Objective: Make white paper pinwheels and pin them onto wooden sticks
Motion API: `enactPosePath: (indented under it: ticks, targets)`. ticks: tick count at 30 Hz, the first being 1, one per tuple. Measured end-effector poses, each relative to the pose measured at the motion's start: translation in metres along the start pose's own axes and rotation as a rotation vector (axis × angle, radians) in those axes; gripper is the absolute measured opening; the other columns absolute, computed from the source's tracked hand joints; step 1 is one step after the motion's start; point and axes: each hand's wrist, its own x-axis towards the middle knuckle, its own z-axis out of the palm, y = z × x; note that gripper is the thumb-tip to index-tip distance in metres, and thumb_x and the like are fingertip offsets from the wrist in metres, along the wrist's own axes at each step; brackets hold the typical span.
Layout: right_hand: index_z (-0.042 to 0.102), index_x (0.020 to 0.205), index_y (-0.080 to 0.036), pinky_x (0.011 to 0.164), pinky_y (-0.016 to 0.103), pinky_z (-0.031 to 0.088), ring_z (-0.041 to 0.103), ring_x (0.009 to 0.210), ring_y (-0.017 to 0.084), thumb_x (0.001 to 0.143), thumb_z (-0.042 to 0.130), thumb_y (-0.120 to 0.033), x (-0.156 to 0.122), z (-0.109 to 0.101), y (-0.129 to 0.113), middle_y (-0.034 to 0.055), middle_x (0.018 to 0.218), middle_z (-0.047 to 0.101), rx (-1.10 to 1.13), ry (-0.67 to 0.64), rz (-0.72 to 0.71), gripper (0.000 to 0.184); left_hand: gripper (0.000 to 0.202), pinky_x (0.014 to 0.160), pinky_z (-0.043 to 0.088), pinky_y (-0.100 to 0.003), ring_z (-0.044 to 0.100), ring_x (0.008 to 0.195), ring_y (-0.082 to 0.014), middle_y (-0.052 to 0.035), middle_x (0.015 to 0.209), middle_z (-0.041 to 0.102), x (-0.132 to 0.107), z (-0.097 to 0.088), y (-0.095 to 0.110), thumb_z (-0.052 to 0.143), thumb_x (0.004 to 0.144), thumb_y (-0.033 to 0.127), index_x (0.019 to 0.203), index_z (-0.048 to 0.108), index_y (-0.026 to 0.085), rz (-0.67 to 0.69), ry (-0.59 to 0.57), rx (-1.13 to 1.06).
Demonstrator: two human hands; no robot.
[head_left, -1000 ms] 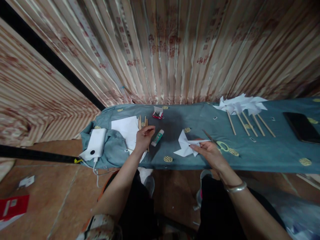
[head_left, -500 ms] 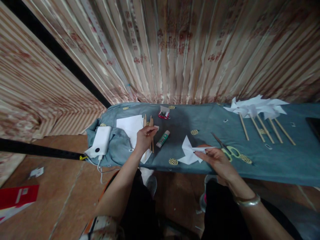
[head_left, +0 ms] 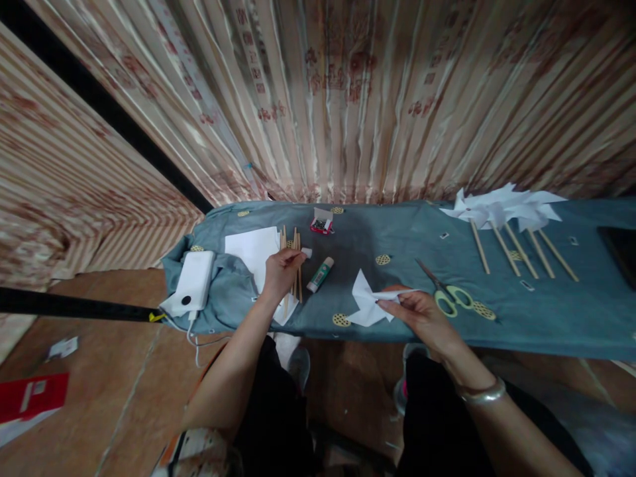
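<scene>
My left hand [head_left: 281, 268] is curled over a bundle of thin wooden sticks [head_left: 297, 250] that lie on a stack of white paper [head_left: 253, 250], its fingers closed on one of the sticks. My right hand [head_left: 417, 311] pinches the middle of a folded white paper pinwheel [head_left: 365, 301] near the front edge of the blue-cloth table [head_left: 546, 311]. A green glue stick [head_left: 319, 274] lies between the two hands. Yellow-handled scissors [head_left: 447, 291] rest just right of my right hand.
A small red box of pins [head_left: 320, 222] sits at the back. Several finished pinwheels on sticks [head_left: 501, 218] lie at the right. A white power bank [head_left: 193, 282] with a cable lies at the left end, a dark phone [head_left: 621, 245] at the far right. A striped curtain hangs behind.
My left hand has closed down over the wooden sticks and shifted slightly toward me. My right hand keeps its hold on the pinwheel. The view has drifted a little.
</scene>
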Motion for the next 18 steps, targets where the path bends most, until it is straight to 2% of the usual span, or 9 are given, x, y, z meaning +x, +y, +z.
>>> enactPosePath:
  ticks: [5, 11, 13, 15, 18]
  targets:
    - [0.074, 0.077, -0.021, 0.057, 0.024, 0.045, 0.06, 0.061, 0.013, 0.064, 0.083, -0.049, 0.0, 0.0, 0.001, -0.0002, 0.068, 0.071, -0.014, 0.005, 0.018, 0.033, 0.023, 0.059, 0.039, -0.023, 0.05, 0.057, -0.0115, 0.0026, 0.054, 0.057, 0.005, -0.002, 0.002, 0.06, 0.078, 0.03, 0.059, 0.065, 0.017, -0.047, 0.042, 0.006]
    - [0.073, 0.076, -0.02, 0.056, 0.024, 0.044, 0.058, 0.059, 0.013, 0.06, 0.084, -0.051, 0.0, 0.001, -0.001, -0.0004, 0.067, 0.07, 0.006, -0.001, 0.06, 0.036, 0.041, 0.052, 0.035, -0.023, 0.043, 0.048, -0.0097, 0.0035, 0.046, 0.048, 0.008, -0.001, -0.004, 0.056, 0.085, 0.038, 0.049, 0.056, 0.017, -0.004, 0.035, 0.032]
    - [0.073, 0.076, -0.02, 0.056, 0.024, 0.044, 0.058, 0.059, 0.013, 0.059, 0.085, -0.051, 0.0, 0.001, 0.0, -0.0002, 0.067, 0.07, 0.003, -0.002, 0.068, 0.037, 0.035, 0.054, 0.039, -0.023, 0.048, 0.051, -0.0108, 0.0023, 0.051, 0.055, 0.01, -0.002, -0.008, 0.058, 0.084, 0.037, 0.055, 0.062, 0.017, 0.011, 0.039, 0.06]
    - [0.073, 0.076, -0.02, 0.056, 0.024, 0.043, 0.057, 0.059, 0.013, 0.06, 0.084, -0.052, 0.0, 0.001, 0.0, -0.0003, 0.067, 0.069, -0.007, -0.009, 0.065, 0.038, 0.019, 0.061, 0.044, -0.023, 0.056, 0.06, -0.0126, -0.0001, 0.066, 0.065, 0.012, -0.004, -0.012, 0.063, 0.081, 0.03, 0.069, 0.07, 0.017, 0.049, 0.044, 0.142]
    - [0.073, 0.076, -0.02, 0.057, 0.024, 0.043, 0.057, 0.059, 0.013, 0.061, 0.083, -0.053, 0.001, 0.001, 0.001, -0.0003, 0.067, 0.068, -0.023, -0.021, 0.059, 0.038, 0.008, 0.068, 0.047, -0.025, 0.06, 0.071, -0.0149, -0.003, 0.082, 0.07, 0.013, -0.006, -0.016, 0.067, 0.077, 0.019, 0.082, 0.073, 0.018, 0.115, -0.014, 0.395]
